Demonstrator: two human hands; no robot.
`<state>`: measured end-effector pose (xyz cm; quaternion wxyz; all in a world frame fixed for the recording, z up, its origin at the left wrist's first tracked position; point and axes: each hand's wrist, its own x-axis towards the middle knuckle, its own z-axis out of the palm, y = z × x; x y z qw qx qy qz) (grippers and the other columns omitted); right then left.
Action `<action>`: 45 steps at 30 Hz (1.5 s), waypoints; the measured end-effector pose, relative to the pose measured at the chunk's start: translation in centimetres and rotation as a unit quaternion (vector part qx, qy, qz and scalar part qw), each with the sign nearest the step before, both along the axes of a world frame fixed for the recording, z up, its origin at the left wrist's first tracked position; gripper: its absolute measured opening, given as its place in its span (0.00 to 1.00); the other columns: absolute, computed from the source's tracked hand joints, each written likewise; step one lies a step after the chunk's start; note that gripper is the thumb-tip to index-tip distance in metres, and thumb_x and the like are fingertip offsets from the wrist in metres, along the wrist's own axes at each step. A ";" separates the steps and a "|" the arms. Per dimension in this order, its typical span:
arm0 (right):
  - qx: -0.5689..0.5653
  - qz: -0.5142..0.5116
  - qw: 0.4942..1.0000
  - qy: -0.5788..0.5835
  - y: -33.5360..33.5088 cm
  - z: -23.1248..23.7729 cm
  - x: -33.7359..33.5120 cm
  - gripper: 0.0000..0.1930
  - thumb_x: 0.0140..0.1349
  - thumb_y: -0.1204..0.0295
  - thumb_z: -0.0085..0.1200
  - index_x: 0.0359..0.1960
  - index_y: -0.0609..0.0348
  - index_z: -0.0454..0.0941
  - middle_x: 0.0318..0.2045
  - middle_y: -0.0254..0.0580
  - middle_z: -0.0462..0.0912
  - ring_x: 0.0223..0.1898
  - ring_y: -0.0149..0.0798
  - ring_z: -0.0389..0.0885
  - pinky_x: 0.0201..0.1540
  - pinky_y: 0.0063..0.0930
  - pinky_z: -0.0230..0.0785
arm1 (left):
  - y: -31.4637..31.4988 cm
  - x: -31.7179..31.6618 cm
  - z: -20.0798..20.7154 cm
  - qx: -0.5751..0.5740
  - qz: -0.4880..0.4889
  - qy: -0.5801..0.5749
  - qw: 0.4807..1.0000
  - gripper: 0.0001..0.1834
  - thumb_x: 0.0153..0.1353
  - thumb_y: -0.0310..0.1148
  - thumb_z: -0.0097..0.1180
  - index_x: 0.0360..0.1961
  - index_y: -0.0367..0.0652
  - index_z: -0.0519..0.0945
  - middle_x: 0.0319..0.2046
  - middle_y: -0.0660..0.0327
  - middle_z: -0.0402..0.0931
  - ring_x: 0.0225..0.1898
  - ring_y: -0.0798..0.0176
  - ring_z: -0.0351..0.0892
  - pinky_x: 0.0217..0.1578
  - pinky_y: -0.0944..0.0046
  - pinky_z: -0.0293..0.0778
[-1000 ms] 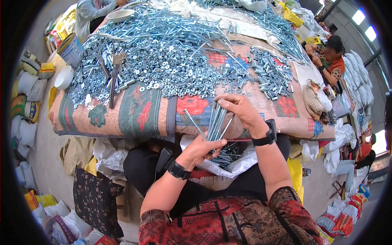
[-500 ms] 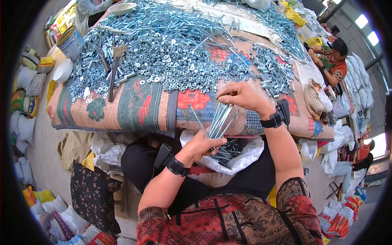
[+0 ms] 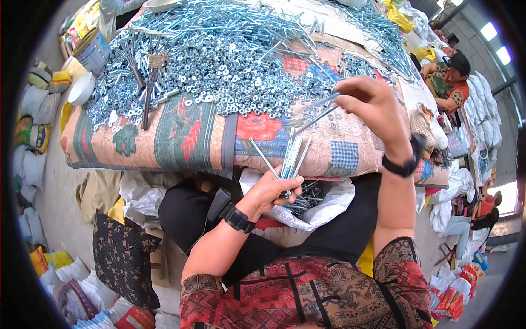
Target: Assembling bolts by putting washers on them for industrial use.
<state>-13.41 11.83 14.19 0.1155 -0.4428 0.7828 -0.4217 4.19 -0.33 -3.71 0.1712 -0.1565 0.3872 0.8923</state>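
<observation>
My left hand (image 3: pixel 271 191) is closed round a bundle of long thin metal bolts (image 3: pixel 292 156), their shafts fanning upward. One bolt leans apart to the left. Above and to the right, my right hand (image 3: pixel 375 107) pinches a long bolt (image 3: pixel 318 118) slantwise over the covered table; motion blurs it, and a second may lie beside it. The bolt's lower end comes near the bundle's tips. Under my left hand, a white sack (image 3: pixel 334 205) stands open between my legs with dark bolts (image 3: pixel 307 200) in it.
A heap of nuts and washers (image 3: pixel 224 74) spreads over the patterned table cover (image 3: pixel 211 137), with long rods (image 3: pixel 235 22) behind. Dark metal bars (image 3: pixel 147 104) lie at its left. A white bowl (image 3: pixel 82 89) and a bucket (image 3: pixel 93 52) stand beyond. Another person (image 3: pixel 452 79) sits at the far right.
My right hand has risen up and right, away from the bundle, drawing a long bolt with it. My left hand has stayed nearly in place, still holding the bundle.
</observation>
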 end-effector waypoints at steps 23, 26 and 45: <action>0.050 0.012 0.969 0.243 -8.4 -12.0 6.5 0.16 0.53 0.71 0.60 0.42 0.66 0.76 0.32 0.52 0.81 0.32 0.52 0.81 0.35 0.41 0.72 | 1.9 -0.5 -0.6 -0.007 0.043 0.021 0.999 0.07 0.57 0.30 0.59 0.35 0.40 0.78 0.24 0.64 0.77 0.20 0.73 0.73 0.11 0.78 0.55; -0.116 -0.045 0.974 0.187 -5.5 -6.8 7.5 0.14 0.50 0.77 0.59 0.41 0.64 0.77 0.30 0.49 0.81 0.30 0.47 0.81 0.32 0.37 0.73 | 1.4 0.3 -0.3 0.035 0.048 0.030 0.998 0.09 0.58 0.32 0.60 0.38 0.40 0.77 0.28 0.63 0.77 0.22 0.74 0.73 0.12 0.77 0.56; 0.137 -0.368 0.915 0.090 -0.3 -13.8 -8.4 0.23 0.50 0.55 0.63 0.38 0.61 0.77 0.30 0.46 0.83 0.36 0.50 0.83 0.39 0.40 0.72 | 2.1 0.1 -0.4 0.084 0.032 -0.013 0.996 0.11 0.62 0.39 0.58 0.36 0.43 0.77 0.25 0.61 0.79 0.17 0.73 0.69 0.17 0.76 0.63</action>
